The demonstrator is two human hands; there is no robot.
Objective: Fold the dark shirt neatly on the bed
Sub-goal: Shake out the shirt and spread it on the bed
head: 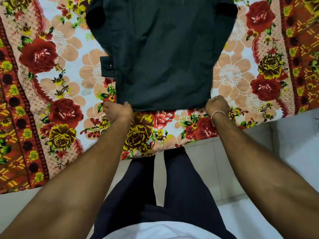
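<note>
Two hands grip the near hem of a dark shirt, which lies flat on a floral bedsheet and fills the upper centre of the frame. Left hand, at lower left of the shirt, has its fingers curled round the hem's left corner, knuckles up. Right hand, at lower right of the shirt, is clenched on the hem's right corner; a thin bracelet circles its wrist. Between the two hands the hem runs straight and nearly level across the middle of the frame.

Both sleeves are folded inward: their dark shoulder curves show at upper left and upper right of the garment, and a buttoned cuff juts out past the shirt's left edge at mid-height. The shirt's top is cut off by the upper edge of the frame, so the collar cannot be seen.

The sheet carries red and yellow roses with peach blossoms on a pale ground, bordered by red-orange bands at far left and far right. Its near edge crosses the frame at lower centre. Below it stand dark trousers on a pale tiled floor, with a white top at the bottom edge.
</note>
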